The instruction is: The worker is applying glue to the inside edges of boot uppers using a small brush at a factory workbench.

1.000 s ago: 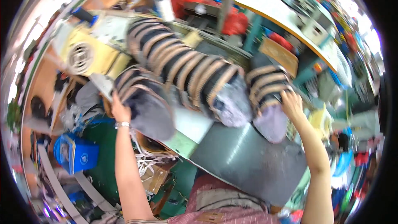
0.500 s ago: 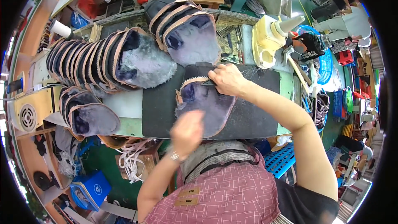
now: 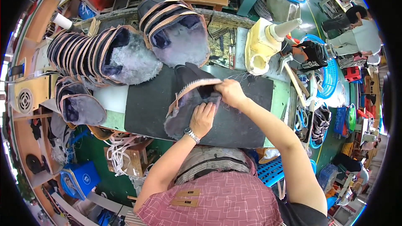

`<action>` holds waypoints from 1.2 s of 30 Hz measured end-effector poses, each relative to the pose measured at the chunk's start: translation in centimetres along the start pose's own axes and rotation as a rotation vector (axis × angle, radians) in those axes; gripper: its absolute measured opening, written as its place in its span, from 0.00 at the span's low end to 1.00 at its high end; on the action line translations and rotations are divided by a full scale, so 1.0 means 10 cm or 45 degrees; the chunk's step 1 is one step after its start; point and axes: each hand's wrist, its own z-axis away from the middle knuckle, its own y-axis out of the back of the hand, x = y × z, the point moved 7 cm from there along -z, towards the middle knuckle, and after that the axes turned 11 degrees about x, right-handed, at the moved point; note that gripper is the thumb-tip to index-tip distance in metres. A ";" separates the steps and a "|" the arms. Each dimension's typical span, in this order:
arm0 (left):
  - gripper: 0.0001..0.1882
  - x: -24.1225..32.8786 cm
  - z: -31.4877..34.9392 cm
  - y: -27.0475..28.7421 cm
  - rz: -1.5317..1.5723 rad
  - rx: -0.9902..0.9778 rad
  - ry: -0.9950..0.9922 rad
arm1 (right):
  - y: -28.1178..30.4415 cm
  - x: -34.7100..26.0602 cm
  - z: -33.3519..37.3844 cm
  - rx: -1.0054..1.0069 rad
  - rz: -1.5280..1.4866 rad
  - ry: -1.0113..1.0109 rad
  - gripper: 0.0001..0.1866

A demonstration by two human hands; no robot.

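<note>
- head view: the right hand (image 3: 231,93) gripped the edge of the fleece-lined upper (image 3: 184,105).
- the left hand (image 3: 202,119) lay on it; gripping or not, i could not tell.
- the upper was on the black mat (image 3: 243,121).

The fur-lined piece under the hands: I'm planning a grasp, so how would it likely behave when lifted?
The fur-lined piece would probably flop, since it bends between the left hand and right hand. Its thin edges suggest it's light for its size. The stitched tan band may hold its curve somewhat more stiffly.
</note>
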 end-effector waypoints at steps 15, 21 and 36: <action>0.20 0.04 -0.02 -0.09 -0.024 -0.071 0.017 | -0.20 0.47 -0.04 -0.366 -0.390 -0.931 0.15; 0.27 0.00 -0.16 -0.09 -0.110 -0.101 0.213 | 0.21 0.33 0.16 -0.611 -0.682 -0.708 0.15; 0.12 -0.71 -0.44 -0.26 0.115 -0.028 0.740 | 1.06 1.74 0.89 0.789 -0.461 -0.995 0.11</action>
